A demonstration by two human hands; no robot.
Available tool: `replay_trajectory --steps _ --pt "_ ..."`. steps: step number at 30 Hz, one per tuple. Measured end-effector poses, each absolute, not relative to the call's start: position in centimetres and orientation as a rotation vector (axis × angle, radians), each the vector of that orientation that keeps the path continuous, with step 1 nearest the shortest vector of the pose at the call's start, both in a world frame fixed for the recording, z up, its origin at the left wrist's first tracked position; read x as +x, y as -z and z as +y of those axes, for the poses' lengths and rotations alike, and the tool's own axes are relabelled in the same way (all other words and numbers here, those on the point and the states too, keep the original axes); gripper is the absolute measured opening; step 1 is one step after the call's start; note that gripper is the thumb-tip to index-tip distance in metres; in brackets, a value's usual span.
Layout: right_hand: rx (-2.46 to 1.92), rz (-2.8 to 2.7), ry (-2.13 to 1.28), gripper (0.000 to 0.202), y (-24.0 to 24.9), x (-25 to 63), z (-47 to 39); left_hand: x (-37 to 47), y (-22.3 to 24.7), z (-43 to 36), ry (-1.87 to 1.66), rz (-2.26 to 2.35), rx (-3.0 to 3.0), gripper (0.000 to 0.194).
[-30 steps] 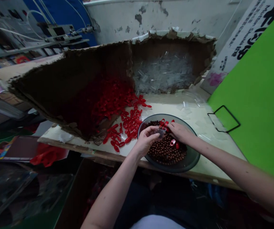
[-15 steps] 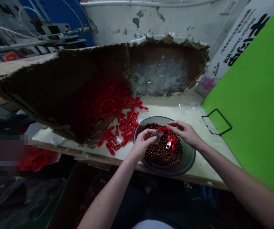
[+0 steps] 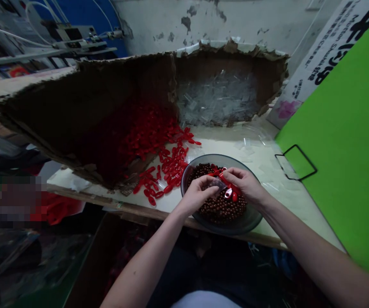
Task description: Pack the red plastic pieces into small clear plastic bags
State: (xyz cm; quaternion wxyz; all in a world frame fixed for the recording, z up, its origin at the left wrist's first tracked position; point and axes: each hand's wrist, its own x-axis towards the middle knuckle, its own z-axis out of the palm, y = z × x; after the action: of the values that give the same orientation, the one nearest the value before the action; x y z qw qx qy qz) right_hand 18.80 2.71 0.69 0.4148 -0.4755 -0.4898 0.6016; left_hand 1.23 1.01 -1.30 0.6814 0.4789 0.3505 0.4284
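Observation:
A grey bowl [image 3: 251,216] at the table's front edge holds many brown beads [image 3: 224,210]. Several red pieces [image 3: 234,196] lie on the beads. My left hand [image 3: 199,195], over the bowl's left side, pinches a small clear plastic piece [image 3: 218,184]. My right hand [image 3: 244,183] is closed at the bowl's right side, fingertips at the red pieces and close to the clear piece. What its fingertips hold is too small to make out.
Behind the bowl, a torn cardboard box [image 3: 173,81] has red pieces [image 3: 146,128] in its left part and clear plastic pieces [image 3: 216,98] in its right. Red pieces spill onto the table [image 3: 210,143]. A green panel [image 3: 345,141] with a black wire loop [image 3: 313,172] stands right.
My right hand has moved down and left over the red pieces, and its fingers have closed. My left hand still holds the clear piece. The whole view has shifted slightly.

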Motion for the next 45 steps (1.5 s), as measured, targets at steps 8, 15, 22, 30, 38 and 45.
replay_trajectory --steps 8,15,22,30,38,45 --pt "-1.267 -1.350 -1.392 0.030 -0.8 18.2 2.9 1.4 1.5 1.0 -1.003 0.876 1.078 0.034" --pt "-1.270 -1.282 -1.345 0.032 -0.2 16.6 2.3 1.2 1.6 1.2 -1.024 0.932 1.150 0.029" --pt "-1.245 -1.242 -1.287 0.041 0.1 17.1 1.8 2.1 1.3 1.5 -1.027 0.839 0.929 0.034" --pt "-1.162 -1.055 -1.127 0.029 0.7 17.3 0.2 2.4 1.1 0.7 -1.016 0.731 0.780 0.037" --pt "-1.090 -1.195 -1.368 0.040 -2.3 17.7 3.5 2.6 0.5 -0.1 -0.714 0.755 1.115 0.037" --pt "-1.025 -1.143 -1.512 0.054 -2.7 16.1 1.8 4.3 -0.7 -1.5 -0.935 1.046 1.374 0.040"
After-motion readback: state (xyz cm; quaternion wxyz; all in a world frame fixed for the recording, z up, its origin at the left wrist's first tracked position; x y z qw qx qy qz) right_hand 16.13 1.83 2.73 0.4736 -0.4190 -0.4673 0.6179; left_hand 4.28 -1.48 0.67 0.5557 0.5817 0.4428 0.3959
